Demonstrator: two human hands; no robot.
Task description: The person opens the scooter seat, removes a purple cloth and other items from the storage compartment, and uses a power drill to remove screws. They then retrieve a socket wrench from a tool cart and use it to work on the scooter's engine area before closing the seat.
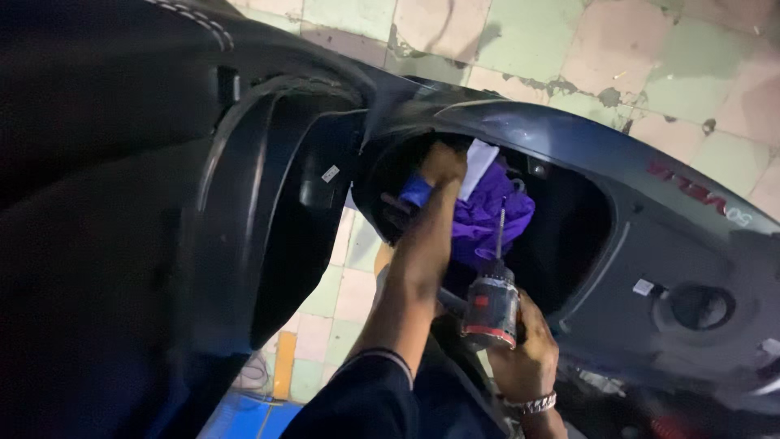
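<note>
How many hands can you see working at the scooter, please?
2: the left hand reaches deep into the open storage compartment beside a purple cloth; the right hand holds a power screwdriver at its near edge.

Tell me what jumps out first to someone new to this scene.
At centre, a power drill with a long thin bit, held in the right hand, points into the open storage compartment of a dark scooter. Inside, the left hand reaches beside a bright purple cloth. Cracked pale tiles fill the top.

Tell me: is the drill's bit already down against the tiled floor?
No, the drill in the right hand points its bit up into the scooter's open storage compartment, over the purple cloth.
</note>
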